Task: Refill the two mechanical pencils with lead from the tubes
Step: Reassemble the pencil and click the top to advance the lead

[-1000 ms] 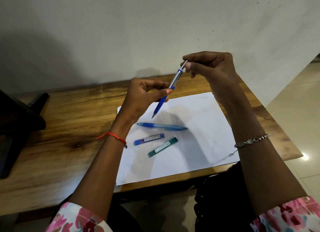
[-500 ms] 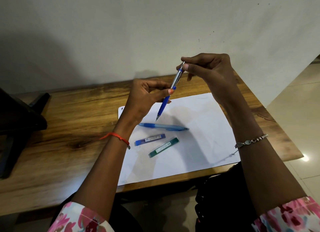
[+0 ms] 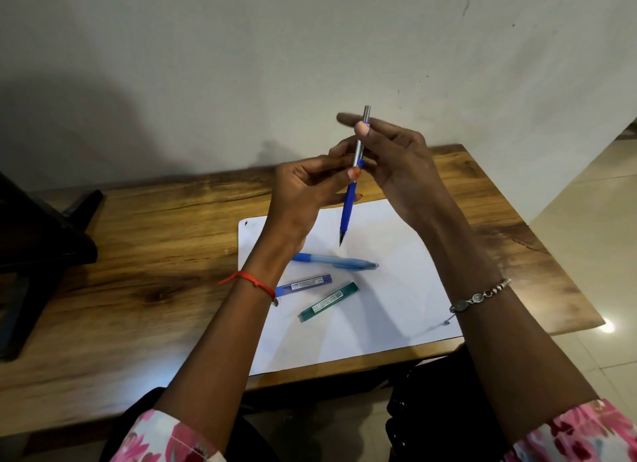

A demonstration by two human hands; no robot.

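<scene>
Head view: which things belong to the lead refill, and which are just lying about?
Job: silver-blue pencil, held by left hand and right hand; light-blue pencil; blue lead tube; green lead tube.
Just there: white paper beneath; wooden table; dark object at left.

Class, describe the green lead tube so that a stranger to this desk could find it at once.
On the brown wooden table lies a white sheet of paper. Three things lie on it; nearest the person is the slim green plastic lead tube. Its neighbours, a dark blue lead tube and a light blue mechanical pencil, are both blue.
</scene>
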